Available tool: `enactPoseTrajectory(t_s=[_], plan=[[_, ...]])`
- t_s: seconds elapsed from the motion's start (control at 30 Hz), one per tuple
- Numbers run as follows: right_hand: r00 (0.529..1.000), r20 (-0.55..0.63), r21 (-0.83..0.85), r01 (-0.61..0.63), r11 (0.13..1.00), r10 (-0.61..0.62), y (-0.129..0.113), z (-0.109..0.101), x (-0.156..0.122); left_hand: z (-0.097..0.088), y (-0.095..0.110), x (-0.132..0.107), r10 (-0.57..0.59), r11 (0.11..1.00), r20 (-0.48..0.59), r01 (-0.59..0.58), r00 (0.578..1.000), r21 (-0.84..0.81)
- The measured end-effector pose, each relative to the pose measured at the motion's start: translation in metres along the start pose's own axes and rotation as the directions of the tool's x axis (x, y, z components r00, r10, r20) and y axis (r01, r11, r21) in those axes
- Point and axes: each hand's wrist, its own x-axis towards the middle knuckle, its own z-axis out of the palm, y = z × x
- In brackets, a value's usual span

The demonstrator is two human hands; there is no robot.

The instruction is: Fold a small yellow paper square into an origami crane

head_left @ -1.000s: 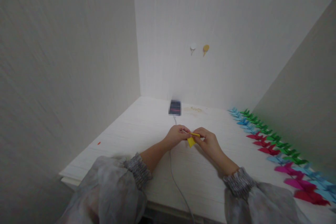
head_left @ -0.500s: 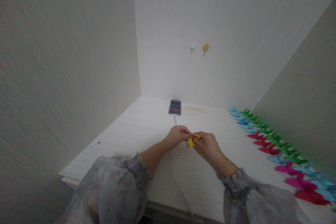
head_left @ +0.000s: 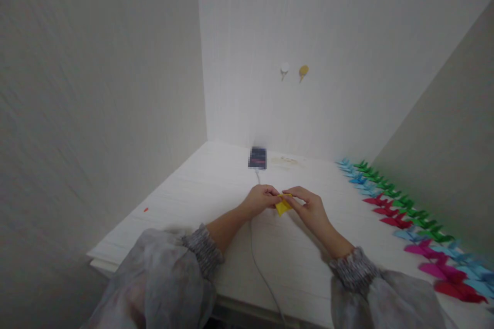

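A small folded piece of yellow paper (head_left: 283, 207) is held between both hands above the white table (head_left: 216, 175). My left hand (head_left: 261, 199) pinches its left side between thumb and fingers. On the other side, my right hand (head_left: 309, 206) grips the upper right edge with the thumb in front and the fingers stretched along the top. The fingers hide part of the paper, so its exact folds cannot be made out.
Rows of folded paper cranes (head_left: 397, 221) in green, blue, red and pink line the table's right side. A blurred dark device (head_left: 258, 158) with a grey cable (head_left: 262, 277) stands near the back wall. An orange scrap (head_left: 145, 209) lies left. Two hooks (head_left: 303, 70) hang on the wall.
The right hand has shifted its hold, its fingers now straighter and raised along the paper's top. More of the yellow paper faces me. My left hand has stayed in place.
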Motion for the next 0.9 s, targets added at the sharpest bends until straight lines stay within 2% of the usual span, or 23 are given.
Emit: enactPoseTrajectory(t_s=[0.13,0.3,0.4,0.47,0.57,0.67,0.77,0.9], plan=[[1.000,0.017,0.032,-0.026,0.999,0.025,-0.002,-0.001,-0.001,0.000,-0.004,0.001,0.010,0.998,0.017,-0.011,1.000,0.069],[0.998,0.010,0.011,-0.069,0.998,0.068,-0.004,0.000,-0.001,0.001,-0.005,0.000,0.078,0.948,0.029,-0.083,0.997,0.307],[0.996,-0.023,-0.017,-0.091,0.996,0.090,-0.006,0.001,-0.002,0.002,-0.002,-0.002,0.114,0.914,0.060,-0.128,0.992,0.384],[0.995,-0.041,-0.036,-0.089,0.995,0.088,-0.007,0.002,-0.002,0.003,-0.002,-0.002,0.101,0.924,0.081,-0.123,0.992,0.362],[0.997,-0.053,-0.050,-0.056,0.997,0.054,-0.010,0.002,-0.002,0.004,-0.005,-0.001,0.048,0.967,0.119,-0.076,0.992,0.243],[0.998,-0.065,-0.043,-0.030,0.999,0.027,-0.012,0.001,-0.001,0.004,-0.007,0.001,0.027,0.991,0.113,-0.041,0.993,0.124],[0.992,-0.101,-0.033,-0.081,0.996,0.077,-0.009,0.001,-0.001,0.003,-0.007,0.002,0.064,0.993,0.037,-0.068,0.997,0.099],[0.967,-0.084,-0.003,-0.241,0.970,0.240,0.001,0.004,-0.002,0.001,-0.004,0.002,0.133,0.972,-0.095,-0.110,0.987,0.208]])
